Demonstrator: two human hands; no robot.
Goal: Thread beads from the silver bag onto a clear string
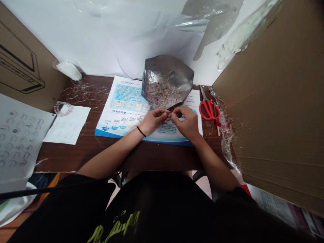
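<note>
My left hand (153,119) and my right hand (186,122) meet over a blue and white printed sheet (121,111) on the dark wooden table (83,155). Both hands have their fingers pinched together around something tiny between them, too small to name. A thin black band circles my left wrist. Just behind the hands stands an open silver foil bag (165,79) full of small pink, white and clear beads. A few loose beads lie on the sheet near my fingers.
Red-handled scissors (209,108) lie right of the bag beside crinkled clear plastic (225,131). A beaded bracelet (63,108) and a white paper (68,125) sit at the left, with tangled clear thread (86,91) behind. Cardboard walls flank both sides.
</note>
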